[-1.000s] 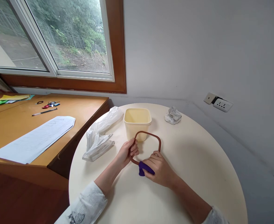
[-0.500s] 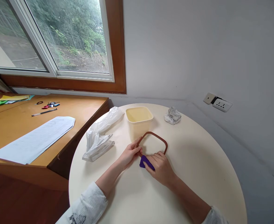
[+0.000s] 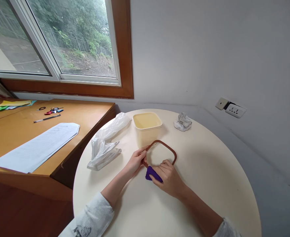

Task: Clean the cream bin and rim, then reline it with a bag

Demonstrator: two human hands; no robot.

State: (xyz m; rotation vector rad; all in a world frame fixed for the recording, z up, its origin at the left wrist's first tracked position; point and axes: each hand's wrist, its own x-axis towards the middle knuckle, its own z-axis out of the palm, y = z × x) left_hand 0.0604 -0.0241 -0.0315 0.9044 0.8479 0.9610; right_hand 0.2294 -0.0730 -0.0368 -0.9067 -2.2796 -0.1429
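Between my hands is a brown square frame with rounded corners [image 3: 166,144], open in the middle, like the rim of a bin. My left hand [image 3: 135,162] pinches its left side. My right hand [image 3: 168,176] is closed around a folded purple cloth [image 3: 153,173] and presses it against the frame's near side. The part of the frame under the right fingers is hidden. Just beyond stands a cream plastic bin [image 3: 147,130], upright and open at the top.
On the round white table [image 3: 209,171], a crumpled clear plastic bag [image 3: 105,141] lies left and a balled-up grey-white bag [image 3: 183,122] back right. The wooden desk [image 3: 90,112] at left bears papers [image 3: 38,148], a pen [image 3: 47,118] and keys [image 3: 55,110]. A wall socket [image 3: 235,110] is at right.
My right hand and the purple cloth have slid slightly left along the near side of the frame. The left hand and frame have shifted slightly; the bin and bags stay put.
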